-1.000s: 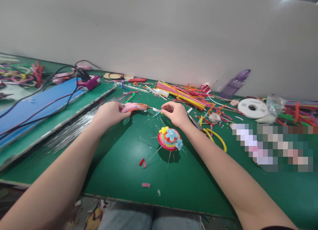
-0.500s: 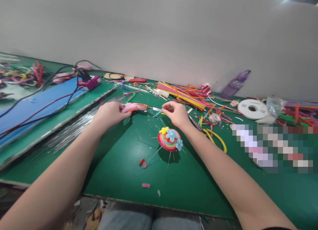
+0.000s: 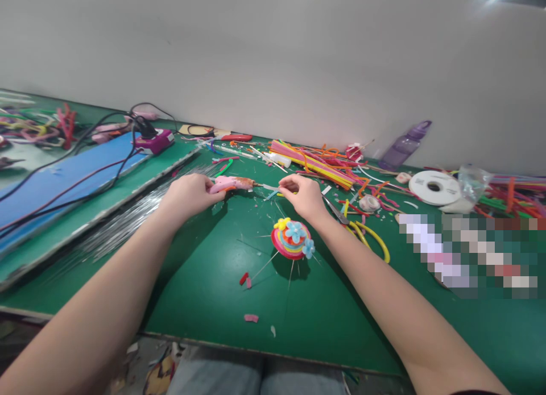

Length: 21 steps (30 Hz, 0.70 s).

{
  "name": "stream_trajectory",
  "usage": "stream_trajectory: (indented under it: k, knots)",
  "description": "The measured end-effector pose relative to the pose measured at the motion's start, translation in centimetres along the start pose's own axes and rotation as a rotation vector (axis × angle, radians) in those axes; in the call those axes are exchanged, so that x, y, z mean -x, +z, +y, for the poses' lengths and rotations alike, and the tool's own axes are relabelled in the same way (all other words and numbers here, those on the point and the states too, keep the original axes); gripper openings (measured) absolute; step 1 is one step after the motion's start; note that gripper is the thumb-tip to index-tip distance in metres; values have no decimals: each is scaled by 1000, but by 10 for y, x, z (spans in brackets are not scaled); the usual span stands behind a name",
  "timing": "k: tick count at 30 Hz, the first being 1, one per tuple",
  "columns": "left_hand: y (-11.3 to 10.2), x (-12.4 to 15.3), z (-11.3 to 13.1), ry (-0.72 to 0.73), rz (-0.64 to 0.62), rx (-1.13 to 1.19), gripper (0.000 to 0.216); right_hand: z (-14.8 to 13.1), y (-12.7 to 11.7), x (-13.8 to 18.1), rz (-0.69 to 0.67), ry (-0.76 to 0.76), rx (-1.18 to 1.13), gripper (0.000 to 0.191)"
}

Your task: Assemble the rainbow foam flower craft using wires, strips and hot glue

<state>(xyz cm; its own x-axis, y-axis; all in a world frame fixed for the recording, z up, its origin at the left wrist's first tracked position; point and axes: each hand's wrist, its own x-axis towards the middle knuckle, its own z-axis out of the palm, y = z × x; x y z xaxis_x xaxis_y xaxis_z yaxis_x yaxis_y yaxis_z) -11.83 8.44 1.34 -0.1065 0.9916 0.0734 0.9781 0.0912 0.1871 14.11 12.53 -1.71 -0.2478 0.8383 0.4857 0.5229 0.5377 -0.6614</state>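
Observation:
My left hand [image 3: 190, 196] is closed around a pink hot glue gun [image 3: 232, 183], its brown-stained nozzle pointing right. Facing the nozzle, my right hand [image 3: 302, 194] pinches a thin pale strip [image 3: 270, 187] between thumb and fingertips. The strip's free end lies close to the nozzle tip; whether they touch, I cannot tell. Below my right hand, a small round ornament of coiled colourful pipe cleaners [image 3: 290, 240] rests on the green table, with blue and yellow flowers on it and thin wires sticking out.
Bundled pipe cleaners [image 3: 315, 165] lie at the back, near a purple bottle [image 3: 403, 146] and a white spool [image 3: 434, 187]. Scissors [image 3: 336, 209] are beside my right wrist. Wires [image 3: 123, 213] and a purple power socket [image 3: 157, 141] are on the left. Pink scraps [image 3: 251, 318] lie in front.
The pale strip in my right hand has turned slightly and looks thinner and greyer. Both hands have stayed almost in place; the glue gun has not visibly moved.

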Motion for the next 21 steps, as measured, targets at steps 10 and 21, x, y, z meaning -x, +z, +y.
stream_trajectory:
  k: [10,21]
  knots:
    - [2,-1,-2,9,3,28,48,1,0,0,10,-8,0,9]
    - [1,-1,-2,-1,-4,30,48,2,1,0,7,-6,-5,8]
